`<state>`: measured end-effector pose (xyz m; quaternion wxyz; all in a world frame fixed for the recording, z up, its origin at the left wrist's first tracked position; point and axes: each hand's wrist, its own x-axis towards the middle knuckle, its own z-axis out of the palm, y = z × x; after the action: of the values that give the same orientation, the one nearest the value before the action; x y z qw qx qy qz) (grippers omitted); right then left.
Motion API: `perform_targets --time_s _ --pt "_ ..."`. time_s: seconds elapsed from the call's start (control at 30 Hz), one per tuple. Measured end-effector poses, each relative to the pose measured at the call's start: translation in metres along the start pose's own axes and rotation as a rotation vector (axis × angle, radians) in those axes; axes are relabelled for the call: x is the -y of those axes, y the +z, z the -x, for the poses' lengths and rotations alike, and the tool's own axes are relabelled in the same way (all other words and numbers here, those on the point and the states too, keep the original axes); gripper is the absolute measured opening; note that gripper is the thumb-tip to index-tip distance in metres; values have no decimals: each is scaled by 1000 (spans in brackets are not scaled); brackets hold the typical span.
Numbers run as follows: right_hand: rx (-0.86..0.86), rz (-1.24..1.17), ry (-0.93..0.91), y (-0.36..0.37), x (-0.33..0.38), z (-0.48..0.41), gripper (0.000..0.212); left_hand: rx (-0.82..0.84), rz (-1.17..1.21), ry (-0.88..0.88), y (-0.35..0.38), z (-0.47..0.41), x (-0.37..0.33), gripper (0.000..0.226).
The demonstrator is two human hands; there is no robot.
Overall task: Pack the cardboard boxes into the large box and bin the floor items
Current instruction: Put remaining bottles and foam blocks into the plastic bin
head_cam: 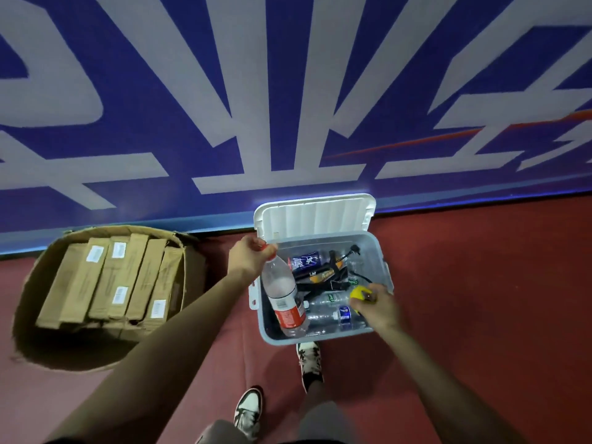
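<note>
Cardboard boxes (109, 280), long and flat with white labels, are seen packed side by side in the large box (33, 283), which stands open on the red floor (464, 315) at the left, against the foot of a blue wall banner (256, 91) with big white lettering. To the right of it, well apart, a translucent plastic bin (320, 336) is set on the floor with its white lid (314, 216) swung up and leaned back towards the banner. A water bottle (283, 296) with a red label is held over the left part of the bin by the left hand (250, 257); the fingers are curled round its red cap (267, 248), and the bottle hangs tilted, its base lowered inside the bin near the front wall. A small yellow object (358, 293), whose kind cannot be told, is gripped in the curled fingers of the right hand (374, 307) above the bin's right side. Inside the bin a blue can (306, 261), black cords (323, 283) and clear empty bottles (336, 317) are piled together. Two black-and-white shoes (309, 363) are seen on the floor just in front of the bin.
</note>
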<state>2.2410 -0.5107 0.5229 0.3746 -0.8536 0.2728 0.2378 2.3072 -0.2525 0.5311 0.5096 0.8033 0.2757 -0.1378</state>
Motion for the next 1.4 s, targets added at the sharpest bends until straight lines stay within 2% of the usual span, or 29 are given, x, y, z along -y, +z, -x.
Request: perform_targets --time_s 0.3,0.4,0.5,0.6,0.67,0.73,0.9,1.1,1.4 --pt "42 54 36 15 -35 -123 28 -174 88 -248 90 -76 45 21" --pt "22 106 26 26 -41 -165 37 -187 59 -314 115 -98 69 27" --pt "13 147 6 37 -44 -203 46 -164 76 -347 136 -115 90 22" --pt "10 176 -8 47 -47 -235 45 -55 31 -360 154 -129 108 24" --pt "13 244 -7 50 -51 -246 41 59 -91 -345 160 -133 113 35" --pt "44 304 -13 50 -53 -247 37 98 -163 -337 161 -134 115 38" --pt "112 329 -49 52 -51 -226 18 169 -338 -242 148 -127 104 24" --pt "130 449 -168 47 -11 -189 20 301 -639 -89 118 -107 72 23" --pt "105 559 -352 32 55 -101 18 357 -856 147 47 -47 18 28"
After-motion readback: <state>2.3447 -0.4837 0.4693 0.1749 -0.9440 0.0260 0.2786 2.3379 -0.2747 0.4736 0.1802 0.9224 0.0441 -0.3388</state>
